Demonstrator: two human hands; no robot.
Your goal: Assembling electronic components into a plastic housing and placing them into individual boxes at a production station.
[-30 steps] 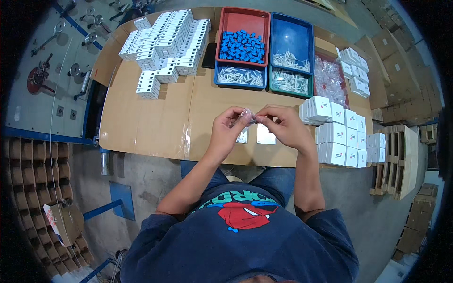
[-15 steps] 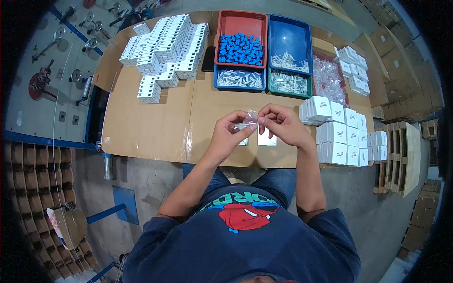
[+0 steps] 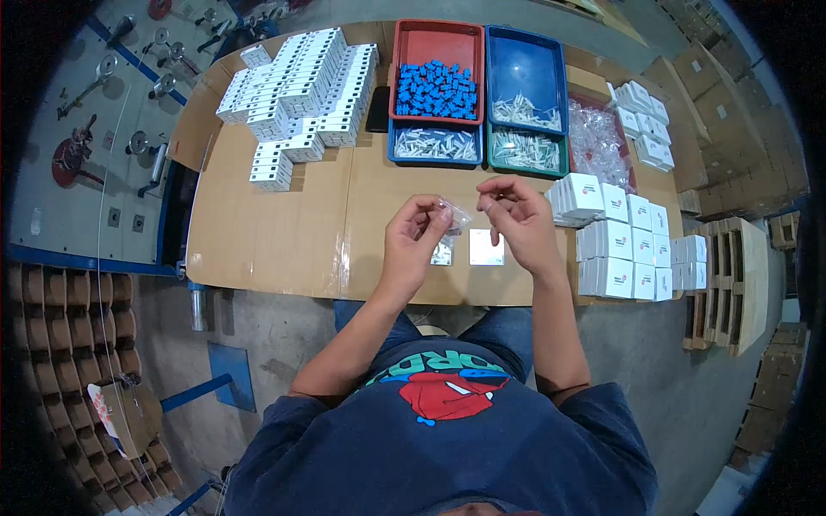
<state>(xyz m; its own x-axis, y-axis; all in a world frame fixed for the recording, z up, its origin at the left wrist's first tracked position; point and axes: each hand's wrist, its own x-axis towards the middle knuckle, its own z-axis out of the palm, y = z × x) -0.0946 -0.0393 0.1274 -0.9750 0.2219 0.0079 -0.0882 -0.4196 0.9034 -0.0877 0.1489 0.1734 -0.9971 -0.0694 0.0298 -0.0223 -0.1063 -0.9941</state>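
Observation:
A small clear plastic bag (image 3: 459,217) is pinched between the thumb and fingers of my left hand (image 3: 413,236). Whatever lies inside the bag is too blurred to name. To its right, my right hand (image 3: 520,225) is raised apart from the bag, its fingers loosely bent and spread, with nothing visible in them. Below and between the hands a flat white square piece (image 3: 487,247) rests on the cardboard-covered table (image 3: 301,224). Beside it, a second small piece with a whitish-grey face (image 3: 442,252) is partly covered by my left hand.
Beyond my hands stand a red tray (image 3: 439,43) of blue parts and blue (image 3: 527,69) and green (image 3: 527,168) trays of small white pieces. Clear bags (image 3: 595,142) fill a bin. White boxes are stacked at left (image 3: 297,95) and right (image 3: 615,241). A black flat object (image 3: 379,109) lies left of the trays.
My right hand has let go of the bag and moved up and right, its fingers parting. My left hand still holds the bag, now turned more to the right.

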